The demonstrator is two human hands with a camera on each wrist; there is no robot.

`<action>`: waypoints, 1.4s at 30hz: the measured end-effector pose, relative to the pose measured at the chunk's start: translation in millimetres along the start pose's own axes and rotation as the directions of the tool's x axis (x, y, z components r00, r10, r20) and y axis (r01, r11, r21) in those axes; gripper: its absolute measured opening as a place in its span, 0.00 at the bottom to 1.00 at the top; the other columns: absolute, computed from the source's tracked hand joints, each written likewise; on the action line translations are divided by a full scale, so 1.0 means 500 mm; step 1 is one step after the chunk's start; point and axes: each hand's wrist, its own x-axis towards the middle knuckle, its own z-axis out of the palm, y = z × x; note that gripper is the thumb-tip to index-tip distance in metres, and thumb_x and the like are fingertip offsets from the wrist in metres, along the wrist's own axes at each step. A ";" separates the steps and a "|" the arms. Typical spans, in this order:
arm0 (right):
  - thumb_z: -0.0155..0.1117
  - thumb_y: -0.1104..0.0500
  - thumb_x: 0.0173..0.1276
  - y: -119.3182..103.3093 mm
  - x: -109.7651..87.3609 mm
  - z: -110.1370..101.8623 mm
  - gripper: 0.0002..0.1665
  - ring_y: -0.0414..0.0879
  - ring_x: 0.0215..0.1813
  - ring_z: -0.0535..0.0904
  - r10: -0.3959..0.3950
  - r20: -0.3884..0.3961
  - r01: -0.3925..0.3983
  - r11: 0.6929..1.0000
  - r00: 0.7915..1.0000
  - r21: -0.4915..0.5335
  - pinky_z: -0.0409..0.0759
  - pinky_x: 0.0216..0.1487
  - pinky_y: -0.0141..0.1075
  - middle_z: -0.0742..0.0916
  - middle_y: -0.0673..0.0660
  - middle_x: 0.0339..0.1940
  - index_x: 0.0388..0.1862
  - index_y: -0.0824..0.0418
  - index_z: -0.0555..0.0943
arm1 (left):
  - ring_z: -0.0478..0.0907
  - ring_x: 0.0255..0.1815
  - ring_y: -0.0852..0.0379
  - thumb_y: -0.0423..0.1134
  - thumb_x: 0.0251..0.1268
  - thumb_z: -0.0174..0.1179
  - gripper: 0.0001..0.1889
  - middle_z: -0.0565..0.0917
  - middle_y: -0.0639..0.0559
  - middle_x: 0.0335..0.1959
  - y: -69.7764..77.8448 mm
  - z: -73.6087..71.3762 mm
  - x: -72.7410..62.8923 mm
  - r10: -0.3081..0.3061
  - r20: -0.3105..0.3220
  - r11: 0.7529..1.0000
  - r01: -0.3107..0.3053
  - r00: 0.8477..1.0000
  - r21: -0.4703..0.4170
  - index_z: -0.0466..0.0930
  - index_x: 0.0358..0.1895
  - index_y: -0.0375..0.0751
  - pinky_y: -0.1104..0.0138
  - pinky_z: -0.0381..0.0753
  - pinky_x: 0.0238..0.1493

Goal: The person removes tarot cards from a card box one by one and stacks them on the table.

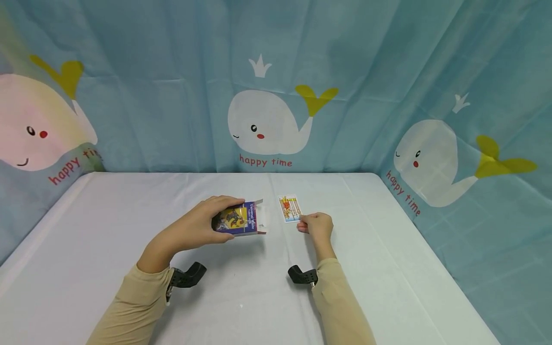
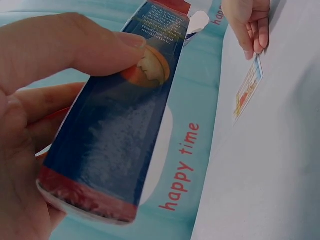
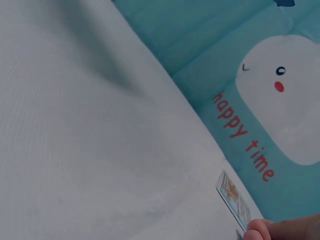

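Note:
My left hand [image 1: 196,224] grips a blue tarot card box [image 1: 237,219] above the table, thumb on one narrow side and fingers round the other. The box's right end has its flaps standing out, and a yellow picture shows on its face. In the left wrist view, the thumb lies across the blue side of the box [image 2: 120,125], near a round orange print. My right hand [image 1: 318,227] pinches the near right corner of a tarot card [image 1: 290,208], picture side up, right of the box. Whether it is one card or a thin stack, I cannot tell.
A white cloth covers the table [image 1: 241,297]. Behind it and along the right hangs a blue curtain [image 1: 172,120] printed with whales. A black wrist mount [image 1: 188,275] sits at the left sleeve, and another black mount [image 1: 303,275] at the right one.

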 end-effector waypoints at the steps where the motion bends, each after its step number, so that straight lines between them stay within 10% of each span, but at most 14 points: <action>1: 0.65 0.70 0.63 0.002 0.000 -0.001 0.08 0.36 0.14 0.81 0.001 0.005 -0.001 1.000 1.000 0.011 0.81 0.23 0.27 0.83 0.52 0.12 0.37 0.77 0.79 | 0.71 0.63 0.46 0.37 0.53 0.73 0.40 0.74 0.45 0.68 0.000 0.001 0.000 -0.001 0.001 1.000 0.001 1.000 -0.002 0.69 0.72 0.45 0.50 0.71 0.59; 42: 0.70 0.65 0.63 -0.141 -0.150 0.026 0.09 0.41 0.25 0.85 -0.224 0.321 0.188 0.972 0.920 0.139 0.86 0.33 0.35 0.89 0.60 0.29 0.37 0.72 0.86 | 0.71 0.66 0.45 0.35 0.52 0.73 0.40 0.74 0.45 0.68 0.000 0.015 0.007 0.014 0.003 1.000 -0.014 1.000 -0.013 0.69 0.72 0.45 0.48 0.70 0.60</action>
